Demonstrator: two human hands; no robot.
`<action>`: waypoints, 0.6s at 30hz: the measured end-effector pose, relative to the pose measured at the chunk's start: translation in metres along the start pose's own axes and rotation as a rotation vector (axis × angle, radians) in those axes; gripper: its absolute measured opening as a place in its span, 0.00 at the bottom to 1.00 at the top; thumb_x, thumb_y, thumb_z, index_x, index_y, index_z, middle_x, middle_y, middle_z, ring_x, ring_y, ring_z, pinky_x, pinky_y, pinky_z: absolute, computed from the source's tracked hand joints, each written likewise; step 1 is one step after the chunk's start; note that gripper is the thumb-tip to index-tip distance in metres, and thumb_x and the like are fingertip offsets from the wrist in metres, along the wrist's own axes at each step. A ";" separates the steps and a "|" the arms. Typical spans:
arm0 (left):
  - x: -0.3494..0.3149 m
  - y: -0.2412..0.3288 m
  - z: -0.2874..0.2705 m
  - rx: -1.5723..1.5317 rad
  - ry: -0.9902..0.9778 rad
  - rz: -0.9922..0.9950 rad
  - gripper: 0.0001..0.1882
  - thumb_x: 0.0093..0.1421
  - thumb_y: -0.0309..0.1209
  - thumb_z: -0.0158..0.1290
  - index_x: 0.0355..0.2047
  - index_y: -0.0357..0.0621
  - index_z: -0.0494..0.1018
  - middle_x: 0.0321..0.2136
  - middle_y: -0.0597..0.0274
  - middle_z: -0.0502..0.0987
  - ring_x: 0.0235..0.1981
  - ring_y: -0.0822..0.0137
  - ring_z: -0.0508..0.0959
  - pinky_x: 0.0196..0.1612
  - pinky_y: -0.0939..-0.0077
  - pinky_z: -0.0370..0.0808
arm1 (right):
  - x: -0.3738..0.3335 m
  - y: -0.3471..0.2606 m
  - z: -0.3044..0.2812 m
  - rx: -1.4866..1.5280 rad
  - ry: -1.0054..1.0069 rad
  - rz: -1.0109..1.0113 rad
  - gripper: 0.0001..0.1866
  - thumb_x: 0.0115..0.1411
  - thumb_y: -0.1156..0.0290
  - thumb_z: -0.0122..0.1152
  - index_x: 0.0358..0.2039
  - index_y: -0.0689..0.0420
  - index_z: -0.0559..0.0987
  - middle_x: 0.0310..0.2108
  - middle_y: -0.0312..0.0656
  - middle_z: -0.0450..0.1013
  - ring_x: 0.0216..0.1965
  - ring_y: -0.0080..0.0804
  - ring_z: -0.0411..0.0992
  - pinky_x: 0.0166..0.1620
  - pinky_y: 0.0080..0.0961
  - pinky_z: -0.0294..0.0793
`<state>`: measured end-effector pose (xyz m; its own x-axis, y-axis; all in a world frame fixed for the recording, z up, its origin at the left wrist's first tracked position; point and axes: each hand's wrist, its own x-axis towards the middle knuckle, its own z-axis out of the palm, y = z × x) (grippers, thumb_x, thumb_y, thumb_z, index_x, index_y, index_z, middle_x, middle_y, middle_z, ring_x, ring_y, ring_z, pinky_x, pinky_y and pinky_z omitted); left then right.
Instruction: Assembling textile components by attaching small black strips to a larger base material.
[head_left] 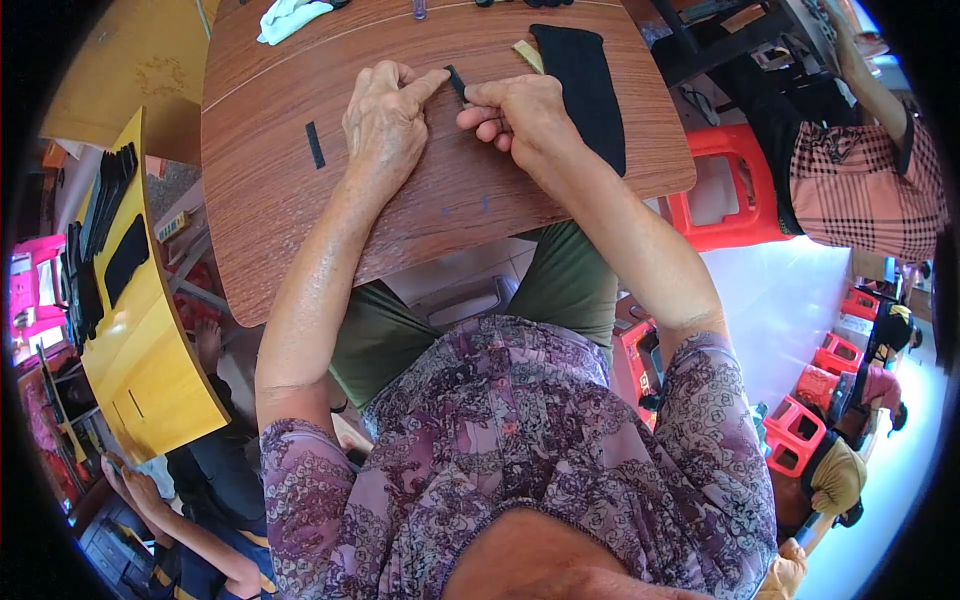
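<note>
Both my hands meet over the brown wood-grain table (270, 215), around a short dark strip (455, 82). My right hand (520, 110) is closed on the strip's near end, its thumb and forefinger pressed together and the other fingers curled. From the other side my left hand (385, 115) reaches its forefinger out to the strip's upper part; its other fingers are bent, holding nothing that I can see. Left of that hand, a second dark strip (315, 145) lies flat. Beyond my right wrist is a folded black cloth piece (582, 95), with a small tan block (528, 57) beside it.
A white cloth (290, 18) and a small clear purple object (419, 9) sit at the far edge. To the left, a yellow board (150, 375) bears black pieces (125, 260). A red stool (728, 180) stands at the right near a person in a checked garment (865, 185).
</note>
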<state>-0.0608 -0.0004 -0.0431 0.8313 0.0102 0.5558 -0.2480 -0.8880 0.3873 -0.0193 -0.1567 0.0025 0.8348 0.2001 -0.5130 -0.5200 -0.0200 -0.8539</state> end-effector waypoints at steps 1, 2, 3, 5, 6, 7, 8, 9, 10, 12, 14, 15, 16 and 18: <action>0.000 0.001 0.000 0.004 -0.010 -0.002 0.20 0.49 0.19 0.52 0.41 0.55 0.80 0.30 0.62 0.71 0.36 0.60 0.72 0.37 0.66 0.73 | 0.001 0.001 0.000 0.002 0.001 0.001 0.06 0.53 0.74 0.62 0.30 0.64 0.78 0.20 0.45 0.77 0.13 0.20 0.68 0.14 0.14 0.61; 0.000 0.001 0.000 0.008 -0.020 -0.005 0.20 0.49 0.19 0.52 0.41 0.55 0.80 0.31 0.62 0.71 0.36 0.60 0.71 0.37 0.66 0.73 | 0.001 0.001 -0.001 0.003 -0.005 -0.001 0.07 0.53 0.74 0.62 0.29 0.64 0.78 0.20 0.45 0.77 0.13 0.20 0.68 0.14 0.14 0.61; 0.000 0.001 0.001 0.008 -0.022 -0.003 0.20 0.49 0.19 0.52 0.41 0.55 0.80 0.31 0.62 0.71 0.36 0.60 0.71 0.37 0.66 0.73 | 0.002 0.002 -0.001 0.004 -0.011 -0.003 0.07 0.53 0.74 0.62 0.29 0.64 0.78 0.21 0.45 0.77 0.13 0.20 0.68 0.15 0.14 0.61; 0.001 0.001 0.002 0.019 -0.017 0.017 0.20 0.49 0.20 0.52 0.41 0.55 0.80 0.31 0.62 0.71 0.37 0.60 0.71 0.36 0.65 0.73 | 0.003 0.001 -0.002 0.016 -0.010 0.001 0.07 0.53 0.74 0.63 0.29 0.64 0.77 0.21 0.45 0.77 0.13 0.20 0.68 0.15 0.14 0.61; 0.001 0.001 0.002 0.020 -0.019 0.018 0.20 0.49 0.20 0.52 0.41 0.55 0.80 0.31 0.62 0.71 0.37 0.60 0.71 0.36 0.65 0.73 | 0.003 0.002 -0.002 0.027 -0.013 0.006 0.07 0.53 0.73 0.63 0.29 0.64 0.77 0.21 0.45 0.77 0.14 0.20 0.68 0.16 0.15 0.61; 0.000 0.001 0.002 0.039 -0.024 0.016 0.20 0.49 0.20 0.51 0.41 0.55 0.80 0.32 0.62 0.71 0.37 0.59 0.71 0.36 0.64 0.73 | 0.003 0.002 -0.002 0.029 -0.013 0.007 0.07 0.53 0.73 0.63 0.29 0.64 0.77 0.21 0.45 0.77 0.14 0.20 0.68 0.16 0.15 0.61; 0.000 0.002 0.001 0.058 -0.030 0.014 0.19 0.50 0.20 0.51 0.41 0.55 0.80 0.32 0.62 0.71 0.37 0.59 0.71 0.35 0.64 0.73 | 0.003 0.002 -0.002 0.027 -0.016 0.011 0.07 0.53 0.73 0.63 0.29 0.64 0.77 0.21 0.45 0.77 0.14 0.20 0.68 0.16 0.15 0.62; 0.001 0.002 0.002 0.057 -0.031 0.015 0.19 0.50 0.20 0.51 0.41 0.55 0.80 0.32 0.62 0.71 0.37 0.59 0.71 0.35 0.64 0.73 | 0.003 0.001 -0.002 0.024 -0.017 0.015 0.07 0.52 0.73 0.63 0.29 0.64 0.77 0.21 0.45 0.77 0.14 0.21 0.68 0.16 0.15 0.62; 0.001 0.003 0.002 0.069 -0.025 0.025 0.19 0.50 0.21 0.51 0.40 0.55 0.80 0.33 0.62 0.71 0.37 0.59 0.71 0.35 0.64 0.74 | 0.003 0.001 -0.002 0.025 -0.016 0.015 0.07 0.52 0.73 0.63 0.29 0.64 0.77 0.21 0.45 0.77 0.14 0.21 0.68 0.16 0.15 0.62; 0.002 0.003 0.002 0.082 -0.019 0.035 0.19 0.50 0.21 0.51 0.40 0.55 0.80 0.33 0.62 0.71 0.37 0.59 0.71 0.34 0.63 0.74 | 0.004 0.000 -0.002 0.012 -0.011 0.030 0.08 0.52 0.73 0.64 0.29 0.63 0.77 0.21 0.45 0.77 0.14 0.21 0.68 0.16 0.16 0.62; 0.002 0.003 0.002 0.087 -0.025 0.031 0.18 0.50 0.21 0.51 0.40 0.55 0.80 0.33 0.63 0.71 0.37 0.59 0.71 0.34 0.64 0.74 | 0.003 -0.001 -0.001 0.016 -0.015 0.036 0.07 0.52 0.73 0.64 0.29 0.63 0.77 0.21 0.45 0.77 0.14 0.21 0.67 0.16 0.16 0.62; 0.002 0.004 0.002 0.087 -0.025 0.032 0.18 0.50 0.21 0.51 0.40 0.55 0.80 0.33 0.63 0.71 0.37 0.59 0.71 0.34 0.64 0.74 | 0.003 -0.001 -0.001 0.019 -0.019 0.042 0.07 0.52 0.73 0.64 0.29 0.63 0.77 0.21 0.45 0.77 0.14 0.21 0.67 0.16 0.16 0.62; 0.002 0.005 0.002 0.085 -0.026 0.035 0.18 0.50 0.21 0.50 0.40 0.55 0.80 0.33 0.63 0.71 0.37 0.59 0.71 0.34 0.64 0.74 | 0.003 -0.001 -0.001 0.019 -0.018 0.041 0.07 0.52 0.73 0.64 0.29 0.63 0.77 0.21 0.45 0.77 0.14 0.21 0.67 0.16 0.16 0.62; 0.003 0.005 0.002 0.084 -0.026 0.038 0.18 0.50 0.21 0.50 0.40 0.54 0.80 0.33 0.63 0.71 0.37 0.60 0.71 0.34 0.64 0.74 | 0.003 -0.001 -0.002 0.032 -0.021 0.041 0.07 0.52 0.73 0.64 0.29 0.63 0.77 0.21 0.45 0.77 0.14 0.21 0.67 0.16 0.16 0.62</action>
<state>-0.0592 -0.0058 -0.0408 0.8351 -0.0358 0.5490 -0.2385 -0.9228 0.3025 -0.0157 -0.1583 0.0017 0.8087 0.2204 -0.5454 -0.5597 0.0031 -0.8287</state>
